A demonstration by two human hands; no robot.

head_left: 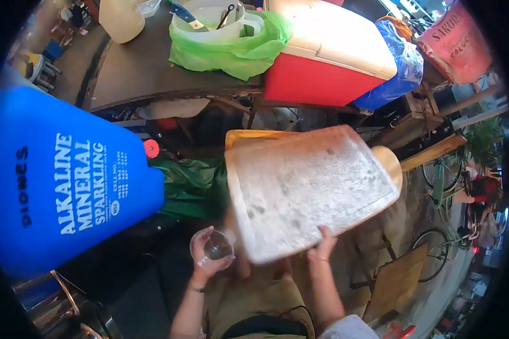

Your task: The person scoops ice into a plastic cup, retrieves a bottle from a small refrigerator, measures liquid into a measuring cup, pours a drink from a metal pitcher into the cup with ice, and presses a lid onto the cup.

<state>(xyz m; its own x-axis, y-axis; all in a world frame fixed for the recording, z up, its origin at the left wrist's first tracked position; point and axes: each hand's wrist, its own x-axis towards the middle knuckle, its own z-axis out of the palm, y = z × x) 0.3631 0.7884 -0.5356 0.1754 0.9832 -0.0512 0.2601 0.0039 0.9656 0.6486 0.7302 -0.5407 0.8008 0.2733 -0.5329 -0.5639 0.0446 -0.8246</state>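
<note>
My left hand (202,261), with a thin band on the wrist, is closed round a clear plastic cup (220,246). The cup is tilted so that its round opening faces me; I cannot tell whether anything is in it. My right hand (323,246) grips the near edge of a large rectangular metal tray (311,195), thumb on its upper face. The tray is silvery, stained and slanted, with a low rim. Behind its far left corner shows a yellow-orange edge (254,135), and a round tan thing (389,165) sticks out past its right side.
A big blue water container (45,186) with a red cap stands at the left. On the table (136,73) are a white tub (212,20) in a green plastic bag (226,59), and a red cooler (316,79). A brown board (398,279) and bicycle (434,254) are at right.
</note>
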